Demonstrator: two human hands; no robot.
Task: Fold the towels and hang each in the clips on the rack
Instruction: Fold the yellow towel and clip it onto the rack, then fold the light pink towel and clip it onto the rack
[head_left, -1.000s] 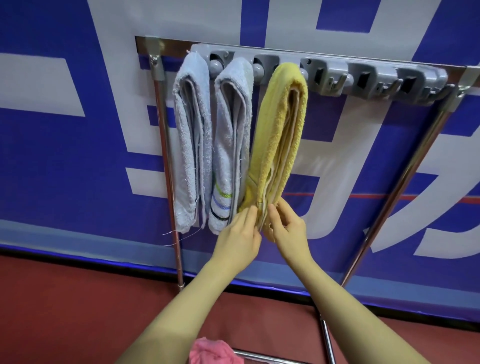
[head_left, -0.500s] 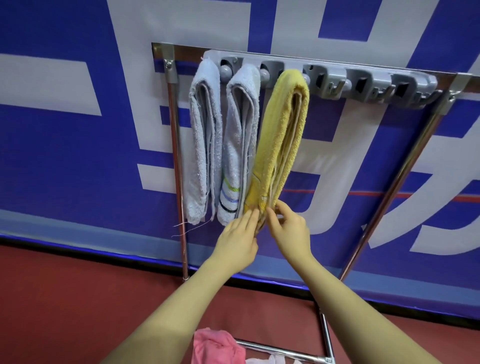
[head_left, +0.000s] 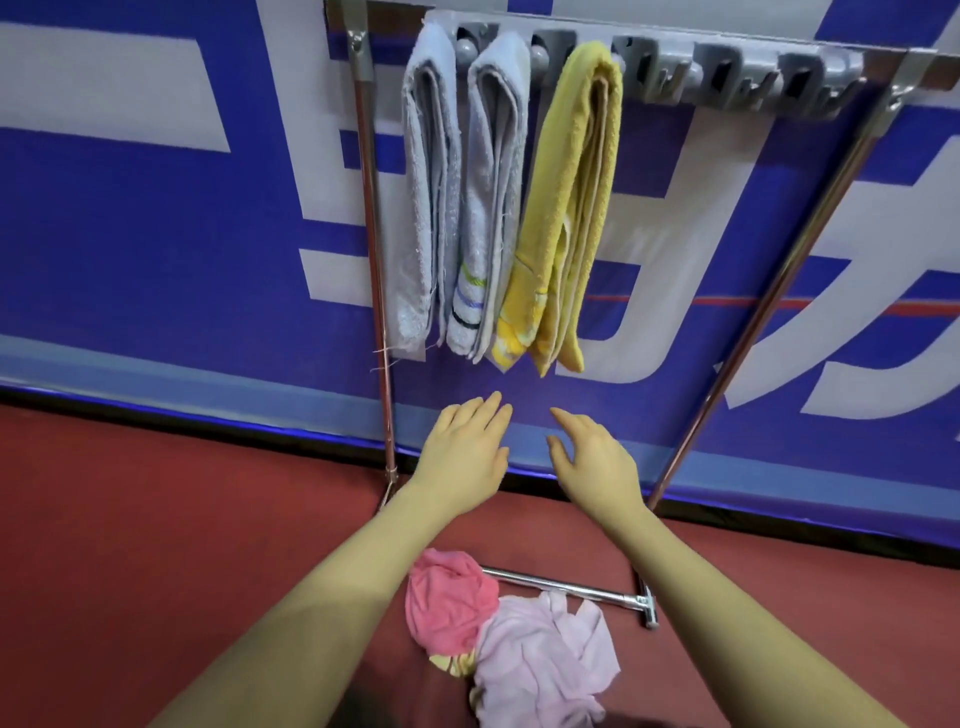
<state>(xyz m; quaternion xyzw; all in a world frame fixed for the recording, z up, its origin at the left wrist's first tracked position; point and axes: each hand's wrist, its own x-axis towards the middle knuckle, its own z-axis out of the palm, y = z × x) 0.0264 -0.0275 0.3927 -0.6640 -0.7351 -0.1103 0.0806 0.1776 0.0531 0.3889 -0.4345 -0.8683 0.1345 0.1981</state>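
Three folded towels hang from the grey clip rail (head_left: 727, 78) of the metal rack: a pale grey towel (head_left: 428, 197) at the left, a white towel with coloured stripes (head_left: 491, 197) in the middle, and a yellow towel (head_left: 569, 208) to their right. Several clips further right hold nothing. My left hand (head_left: 465, 452) and my right hand (head_left: 592, 457) hover below the yellow towel with fingers loosely spread, touching nothing. On the red floor below lie a crumpled pink towel (head_left: 449, 603) and a crumpled light pink towel (head_left: 545, 660).
The rack's chrome left post (head_left: 376, 291) and slanted right post (head_left: 769, 291) flank my hands. A chrome base bar (head_left: 571, 590) lies on the red floor by the loose towels. A blue and white banner wall stands directly behind the rack.
Both hands have let go of the yellow towel's lower end and dropped below it. The view has tilted down, showing the loose towels on the floor.
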